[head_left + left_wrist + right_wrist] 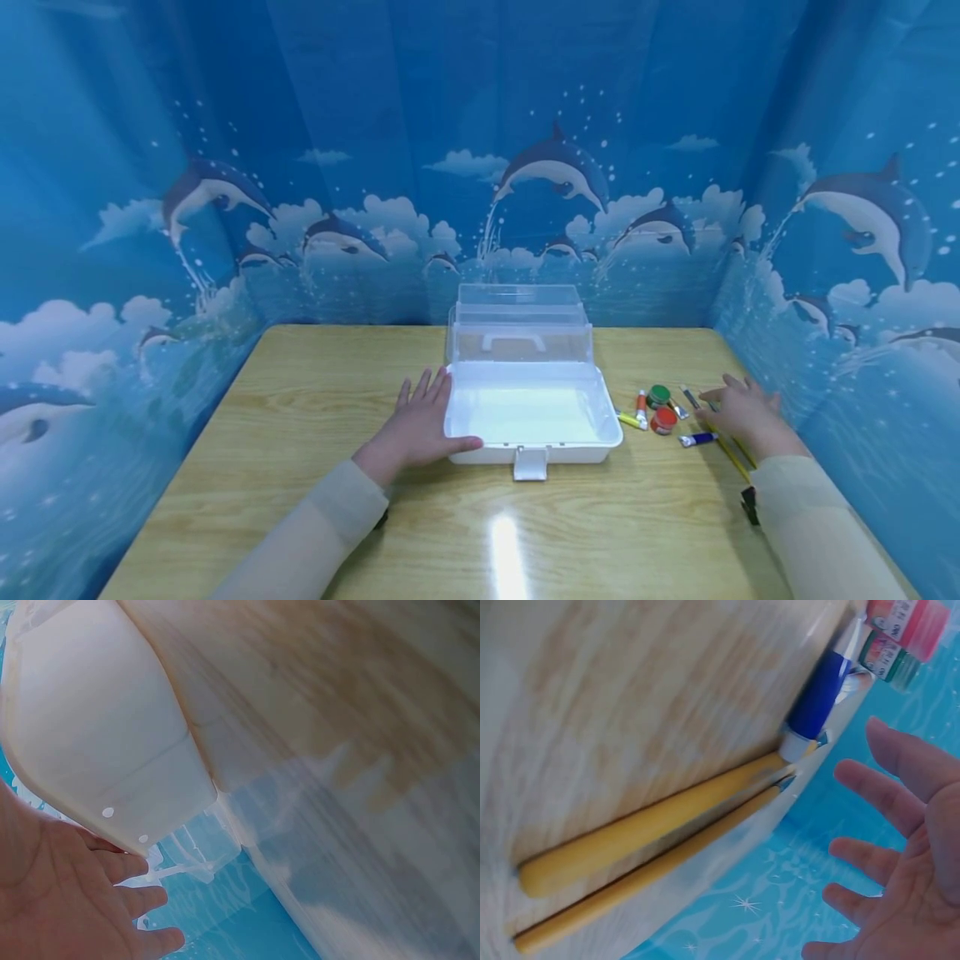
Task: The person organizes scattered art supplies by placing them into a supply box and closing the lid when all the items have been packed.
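My left hand (416, 425) rests at the left side of a white plastic box (577, 455), fingers spread and thumb over its front rim. The box's clear lid (521, 337) stands raised at the back, and its front latch (531, 465) hangs down. In the left wrist view, fingertips lie right at the edge of the white wall (97, 712). My right hand (753, 417) hovers over paintbrushes with yellow handles (652, 825), its fingers spread and holding nothing. Near it lies a blue paint tube (698, 439).
Between box and right hand are a red paint jar (663, 421), a green paint jar (658, 396), an orange-red tube (641, 403) and a yellow tube (630, 420). Blue dolphin-print curtains (360, 275) enclose the wooden table (300, 392) at the back and sides.
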Motion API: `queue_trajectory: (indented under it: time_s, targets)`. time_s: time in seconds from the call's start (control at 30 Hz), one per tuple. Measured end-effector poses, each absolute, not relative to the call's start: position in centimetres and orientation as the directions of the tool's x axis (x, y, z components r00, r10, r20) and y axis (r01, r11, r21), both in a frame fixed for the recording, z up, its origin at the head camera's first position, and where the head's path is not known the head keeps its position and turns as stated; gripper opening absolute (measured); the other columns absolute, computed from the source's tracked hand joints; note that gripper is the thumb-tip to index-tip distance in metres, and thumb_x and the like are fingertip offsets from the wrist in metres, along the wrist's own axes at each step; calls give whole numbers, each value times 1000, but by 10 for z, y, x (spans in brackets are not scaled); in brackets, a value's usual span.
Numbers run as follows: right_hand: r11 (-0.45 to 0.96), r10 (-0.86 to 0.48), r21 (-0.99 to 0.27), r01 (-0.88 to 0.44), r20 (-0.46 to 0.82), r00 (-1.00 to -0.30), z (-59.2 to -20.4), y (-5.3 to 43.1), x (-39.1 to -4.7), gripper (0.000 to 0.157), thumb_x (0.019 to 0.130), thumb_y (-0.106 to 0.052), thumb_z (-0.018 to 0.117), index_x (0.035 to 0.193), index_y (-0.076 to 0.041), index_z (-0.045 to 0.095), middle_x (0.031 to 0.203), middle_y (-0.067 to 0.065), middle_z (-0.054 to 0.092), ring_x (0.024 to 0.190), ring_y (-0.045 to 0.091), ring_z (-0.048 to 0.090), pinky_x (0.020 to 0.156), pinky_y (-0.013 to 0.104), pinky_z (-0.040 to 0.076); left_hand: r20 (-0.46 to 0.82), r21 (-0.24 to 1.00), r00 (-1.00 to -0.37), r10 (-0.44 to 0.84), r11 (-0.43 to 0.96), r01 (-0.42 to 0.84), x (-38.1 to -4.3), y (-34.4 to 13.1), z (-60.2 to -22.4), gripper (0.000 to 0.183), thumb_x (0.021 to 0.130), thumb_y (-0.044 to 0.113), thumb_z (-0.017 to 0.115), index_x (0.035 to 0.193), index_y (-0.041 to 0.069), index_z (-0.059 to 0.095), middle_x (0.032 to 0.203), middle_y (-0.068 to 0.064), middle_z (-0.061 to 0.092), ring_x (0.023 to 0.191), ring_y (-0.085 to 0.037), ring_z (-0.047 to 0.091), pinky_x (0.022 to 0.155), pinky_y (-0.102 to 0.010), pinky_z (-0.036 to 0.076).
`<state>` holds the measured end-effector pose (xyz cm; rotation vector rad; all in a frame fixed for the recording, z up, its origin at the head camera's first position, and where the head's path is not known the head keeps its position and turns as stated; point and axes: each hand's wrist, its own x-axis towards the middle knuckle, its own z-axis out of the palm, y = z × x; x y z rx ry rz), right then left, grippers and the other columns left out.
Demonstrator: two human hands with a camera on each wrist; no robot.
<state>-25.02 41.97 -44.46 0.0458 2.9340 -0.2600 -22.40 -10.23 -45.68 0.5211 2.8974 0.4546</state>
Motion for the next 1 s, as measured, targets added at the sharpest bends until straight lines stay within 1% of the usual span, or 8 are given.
queue_trajectory:
  time_s: [0.2, 0.33, 0.43, 0.6, 0.7, 0.83, 0.9, 1.0]
  targets:
    - [984, 6, -173, 42, -204, -979, -448, 424, -251, 61, 91, -46, 68, 130, 0, 64, 149, 44, 17, 136, 67, -5, 96, 85, -10, -107, 331, -926, 363, 891, 311, -224, -102, -457, 122, 80, 85, 51, 160, 6, 6, 167, -10, -2, 153, -32, -8, 120, -55, -8]
    - [985, -8, -173, 25, -190, -982, -449, 424, -250, 57, 90, -44, 70, 126, 0, 67, 149, 45, 18, 136, 68, -6, 94, 86, -12, -102, 330, -925, 367, 889, 317, -224, -103, -457, 122, 80, 85, 51, 160, 5, 6, 167, -10, -1, 153, -33, -6, 120, -56, -7]
    - [984, -10, -179, 22, -180, -984, -450, 422, -249, 49, 88, -39, 73, 119, 0, 71, 149, 44, 19, 136, 68, -8, 94, 85, -14, -105, 330, -924, 367, 890, 316, -224, -103, -457, 122, 80, 85, 51, 160, 6, 6, 167, -10, -2, 153, -33, -7, 120, -56, -7]
    - [981, -23, -195, 9, -161, -987, -454, 418, -250, 31, 83, -28, 78, 103, -4, 78, 149, 44, 22, 135, 70, -9, 93, 84, -18, -98, 338, -923, 373, 884, 322, -224, -103, -456, 121, 81, 83, 52, 160, 5, 5, 167, -11, -1, 153, -33, -7, 120, -56, -7]
    - [983, -34, -186, -8, -142, -989, -457, 416, -252, 22, 81, -23, 79, 96, -7, 79, 148, 44, 23, 134, 71, -10, 92, 84, -19, -94, 343, -921, 378, 881, 326, -223, -103, -456, 120, 81, 82, 53, 160, 5, 6, 167, -12, -1, 153, -34, -6, 120, -56, -7]
    - [986, -42, -164, -22, -121, -992, -460, 414, -255, 10, 81, -21, 79, 84, -12, 79, 148, 44, 23, 135, 70, -11, 91, 83, -22, -99, 338, -921, 377, 883, 326, -223, -103, -455, 122, 80, 85, 50, 160, 5, 5, 167, -11, -1, 153, -34, -7, 120, -56, -7]
    - [988, -42, -155, -24, -115, -992, -460, 411, -255, 8, 80, -22, 80, 78, -15, 77, 148, 43, 24, 136, 69, -11, 91, 82, -23, -100, 335, -921, 377, 884, 325, -222, -104, -454, 124, 79, 88, 48, 160, 5, 5, 167, -11, -2, 153, -33, -7, 120, -56, -7]
    - [989, -32, -149, -14, -118, -993, -459, 408, -254, 11, 80, -24, 79, 73, -17, 74, 148, 43, 25, 137, 67, -12, 90, 81, -24, -100, 328, -921, 377, 886, 327, -222, -103, -454, 125, 77, 90, 45, 160, 6, 5, 167, -11, -2, 153, -33, -7, 120, -55, -7]
